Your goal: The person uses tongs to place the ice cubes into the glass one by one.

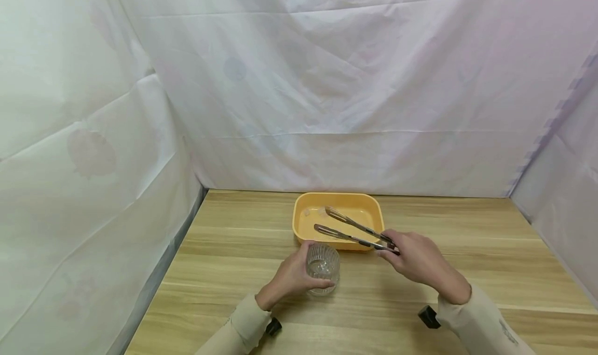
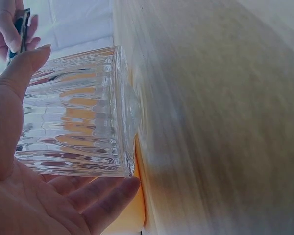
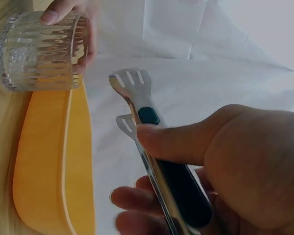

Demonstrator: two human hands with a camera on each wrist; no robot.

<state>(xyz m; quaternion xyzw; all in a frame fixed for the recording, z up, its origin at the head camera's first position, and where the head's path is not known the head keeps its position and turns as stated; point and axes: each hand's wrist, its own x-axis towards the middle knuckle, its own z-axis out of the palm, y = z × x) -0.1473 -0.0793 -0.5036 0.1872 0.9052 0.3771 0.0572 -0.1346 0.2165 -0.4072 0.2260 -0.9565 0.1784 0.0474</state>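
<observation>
Left hand (image 1: 293, 274): spread wide round an upright clear glass (image 1: 323, 265), just before the yellow tray (image 1: 366, 208).
Right hand (image 1: 418, 256): curled round metal tongs (image 3: 176, 181), tips parted over the tray.
Tray: on the table (image 1: 219, 272).

A clear, ribbed glass (image 1: 322, 264) stands upright on the worktop (image 1: 233, 230), just in front of the tray's near wall, with the left hand (image 1: 293, 273) curled round its side. The shallow yellow-orange tray (image 1: 364, 209), round-cornered, lies flat near the worktop's far edge, a little left of that edge's middle. Small clear pieces (image 1: 307, 212) rest inside towards its far left corner. The right hand (image 1: 416, 254) grips metal tongs (image 3: 183, 191) with dark grip pads; they slant over the tray from its near right corner, their slotted tips spread apart.
</observation>
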